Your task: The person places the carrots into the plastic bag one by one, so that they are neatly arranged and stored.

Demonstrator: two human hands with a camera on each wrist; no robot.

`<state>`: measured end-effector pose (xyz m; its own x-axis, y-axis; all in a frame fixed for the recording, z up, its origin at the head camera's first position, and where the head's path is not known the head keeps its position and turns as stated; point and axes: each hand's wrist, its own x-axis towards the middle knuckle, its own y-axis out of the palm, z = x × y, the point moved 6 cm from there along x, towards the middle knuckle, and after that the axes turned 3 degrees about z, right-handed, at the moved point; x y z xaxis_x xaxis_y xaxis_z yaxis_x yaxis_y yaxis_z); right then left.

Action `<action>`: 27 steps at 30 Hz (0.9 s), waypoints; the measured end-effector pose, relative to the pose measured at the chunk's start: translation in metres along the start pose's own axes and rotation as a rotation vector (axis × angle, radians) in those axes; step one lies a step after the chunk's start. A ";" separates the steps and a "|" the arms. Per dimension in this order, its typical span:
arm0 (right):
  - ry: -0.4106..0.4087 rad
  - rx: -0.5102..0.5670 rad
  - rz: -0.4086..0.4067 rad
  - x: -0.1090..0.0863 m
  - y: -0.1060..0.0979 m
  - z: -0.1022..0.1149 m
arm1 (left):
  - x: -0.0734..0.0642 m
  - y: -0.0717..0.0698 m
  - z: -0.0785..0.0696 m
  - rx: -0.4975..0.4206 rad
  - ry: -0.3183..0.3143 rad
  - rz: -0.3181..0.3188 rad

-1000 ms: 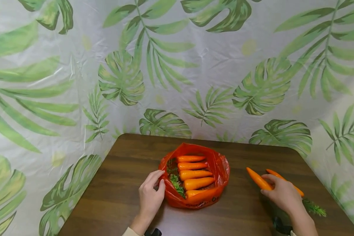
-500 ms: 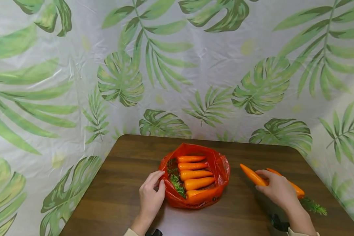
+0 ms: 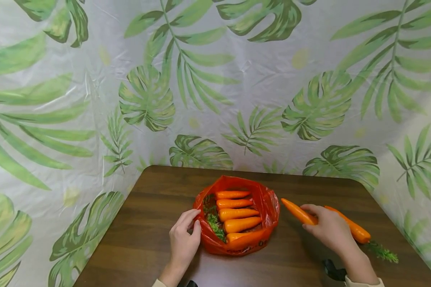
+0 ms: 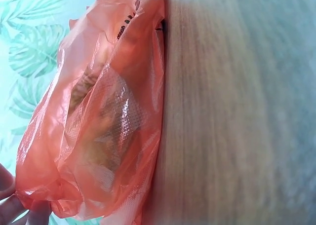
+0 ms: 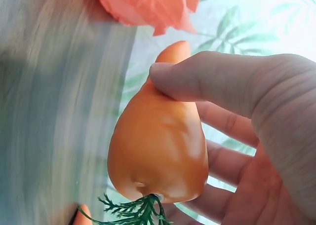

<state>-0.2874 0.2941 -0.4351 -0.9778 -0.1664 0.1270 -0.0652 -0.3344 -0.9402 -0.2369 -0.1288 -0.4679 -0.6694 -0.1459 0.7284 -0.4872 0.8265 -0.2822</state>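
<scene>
A red plastic bag [image 3: 219, 248] stands with its mouth spread wide in the head view. Several carrots [image 3: 240, 224] lie side by side inside it, their green tops [image 3: 215, 227] to the left. My left hand [image 3: 184, 236] pinches the bag's left rim; its fingers [image 4: 10, 207] show at the corner of the left wrist view. Right of the bag, my right hand [image 3: 331, 231] holds a carrot [image 5: 155, 146] above the table, tip towards the bag. The thumb presses on it, and its leafy top [image 5: 143, 210] hangs down.
Another carrot [image 3: 359, 231] with a green top [image 3: 382, 252] lies on the brown wooden table [image 3: 143, 223] behind and right of my right hand. A leaf-patterned sheet [image 3: 208, 79] hangs behind the table's far edge.
My right hand has moved left with its carrot, nearer the bag, uncovering more of the carrot on the table. The left hand and the bag have stayed in place.
</scene>
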 end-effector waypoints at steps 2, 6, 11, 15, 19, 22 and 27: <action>-0.005 0.002 0.001 0.001 0.000 0.003 | 0.000 0.000 0.000 0.003 -0.008 0.008; -0.021 0.005 -0.005 0.005 0.000 0.010 | 0.001 0.001 0.002 -0.003 -0.030 0.022; -0.044 0.004 -0.035 0.008 -0.004 0.020 | 0.002 0.001 0.004 -0.014 -0.056 0.034; -0.059 0.004 -0.044 0.010 -0.006 0.027 | 0.002 0.001 0.004 -0.012 -0.052 0.031; -0.070 0.008 -0.043 0.010 -0.007 0.035 | 0.000 0.001 0.004 -0.007 -0.051 0.031; -0.086 0.015 -0.043 0.012 -0.007 0.041 | 0.000 0.000 0.004 -0.010 -0.056 0.034; -0.113 0.021 -0.044 0.014 -0.009 0.049 | 0.000 0.000 0.003 -0.001 -0.034 0.022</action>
<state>-0.2911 0.2497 -0.4096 -0.9455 -0.2538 0.2041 -0.1024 -0.3634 -0.9260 -0.2385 -0.1306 -0.4700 -0.6985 -0.1460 0.7005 -0.4716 0.8302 -0.2973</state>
